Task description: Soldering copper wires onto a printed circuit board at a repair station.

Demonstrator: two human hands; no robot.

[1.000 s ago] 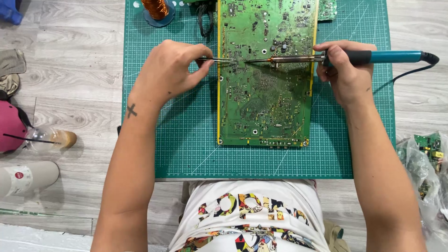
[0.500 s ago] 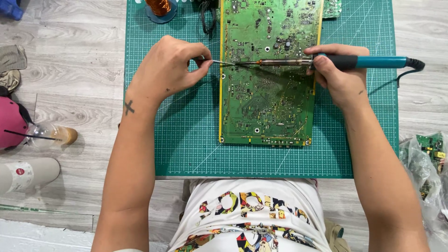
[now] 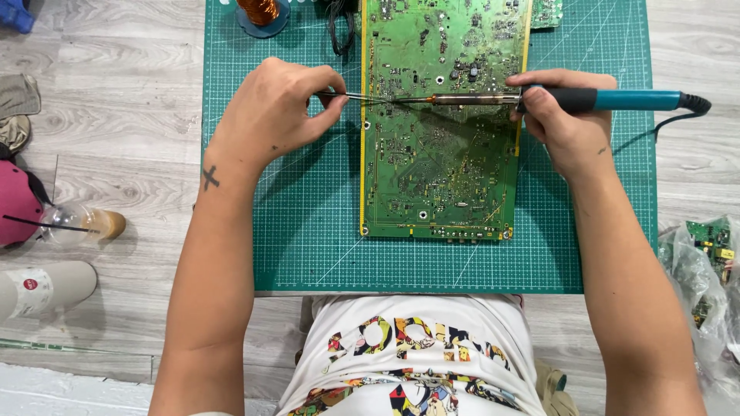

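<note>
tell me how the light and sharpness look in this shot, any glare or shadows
Head view: even, soft light and sharp focus across the circuit board; faint shadows fall on the cutting mat below the left hand and right hand; mild glare on the plastic bag; no motion blur visible.

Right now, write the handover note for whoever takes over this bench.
Left hand: pinches tweezers, tips on the circuit board.
Right hand: grips the soldering iron, tip meeting the tweezers near the board's left edge.
Board lies flat on the green cutting mat; copper wire spool at the mat's top.
Done: tools placed at one spot.
Left: whether that joint is finished cannot be told.
</note>
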